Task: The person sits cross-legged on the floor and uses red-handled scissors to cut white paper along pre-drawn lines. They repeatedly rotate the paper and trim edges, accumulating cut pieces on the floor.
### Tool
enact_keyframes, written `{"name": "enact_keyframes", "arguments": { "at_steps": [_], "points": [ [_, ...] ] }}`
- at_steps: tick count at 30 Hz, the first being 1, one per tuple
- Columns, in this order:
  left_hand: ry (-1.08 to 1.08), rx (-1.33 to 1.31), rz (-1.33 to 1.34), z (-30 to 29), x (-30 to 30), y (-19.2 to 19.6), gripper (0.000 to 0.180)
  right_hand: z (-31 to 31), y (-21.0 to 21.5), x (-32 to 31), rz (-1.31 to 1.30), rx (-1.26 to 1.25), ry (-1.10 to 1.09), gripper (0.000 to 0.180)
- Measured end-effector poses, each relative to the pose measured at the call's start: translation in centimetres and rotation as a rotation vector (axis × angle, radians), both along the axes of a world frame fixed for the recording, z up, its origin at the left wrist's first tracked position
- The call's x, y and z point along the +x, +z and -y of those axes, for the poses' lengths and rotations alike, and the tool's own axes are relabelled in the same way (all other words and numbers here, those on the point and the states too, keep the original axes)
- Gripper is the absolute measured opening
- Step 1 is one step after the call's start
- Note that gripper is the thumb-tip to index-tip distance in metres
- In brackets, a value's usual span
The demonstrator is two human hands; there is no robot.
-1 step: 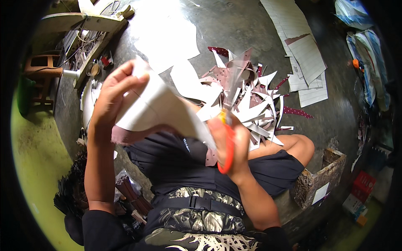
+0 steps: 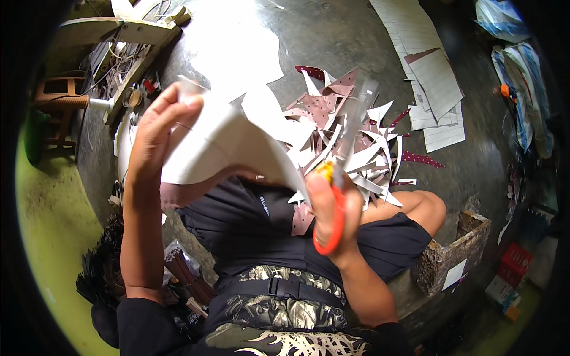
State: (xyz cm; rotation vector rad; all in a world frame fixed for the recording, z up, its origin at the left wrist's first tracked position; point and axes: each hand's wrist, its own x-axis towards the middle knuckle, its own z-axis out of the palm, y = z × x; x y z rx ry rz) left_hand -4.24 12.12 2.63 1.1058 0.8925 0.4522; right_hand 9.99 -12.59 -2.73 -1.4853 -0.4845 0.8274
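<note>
My left hand (image 2: 157, 133) is raised and grips the edge of a large white sheet (image 2: 237, 148) with a pinkish underside, which curves down toward my lap. My right hand (image 2: 319, 196) is closed around orange-handled scissors (image 2: 338, 222); their blades (image 2: 355, 127) point up and away, at the right edge of the sheet. Behind the scissors, a heap of white and maroon dotted offcuts (image 2: 332, 107) lies on the grey floor. I sit with dark trousers under the sheet, one knee (image 2: 427, 207) at the right.
Lined white sheets (image 2: 436, 77) lie on the floor (image 2: 332, 35) at the upper right. A worn cardboard box (image 2: 451, 255) stands by my right knee. A wooden stool (image 2: 59, 104) and a rack with wires (image 2: 124, 53) are at the upper left. Plastic bags (image 2: 516, 89) are at far right.
</note>
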Motion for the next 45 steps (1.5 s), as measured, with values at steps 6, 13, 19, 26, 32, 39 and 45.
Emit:
{"name": "enact_keyframes", "arguments": {
  "at_steps": [6, 13, 19, 26, 32, 39, 45],
  "points": [
    [0.147, -0.398, 0.397, 7.4, 1.2, -0.5, 0.032, 3.1, -0.2, -1.3, -0.62, 0.407, 0.007, 0.054],
    [-0.256, -0.707, 0.338, 13.2, 2.2, -3.9, 0.064, 2.9, 0.8, 2.6, -0.377, 0.214, -0.306, 0.032],
    [-0.48, -0.495, 0.171, 12.7, 4.3, -4.7, 0.054, 4.4, 1.5, 5.5, -0.24, 0.104, -0.137, 0.028],
    [-0.386, -0.173, 0.196, 8.9, 6.1, -3.8, 0.049, 10.3, -0.5, 2.2, -0.171, 0.061, 0.116, 0.036],
    [-0.47, -0.125, 0.168, 7.9, 7.1, -4.8, 0.043, 11.0, -1.1, -1.3, -0.073, -0.253, 0.217, 0.041],
    [-0.468, -0.135, 0.14, 8.4, 7.2, -4.9, 0.045, 8.6, -0.2, -0.6, 0.119, -0.268, 0.215, 0.043],
    [-0.457, -0.155, 0.239, 8.5, 7.1, -5.2, 0.046, 8.5, -0.4, -0.6, 0.109, -0.272, 0.222, 0.043]
  ]
}}
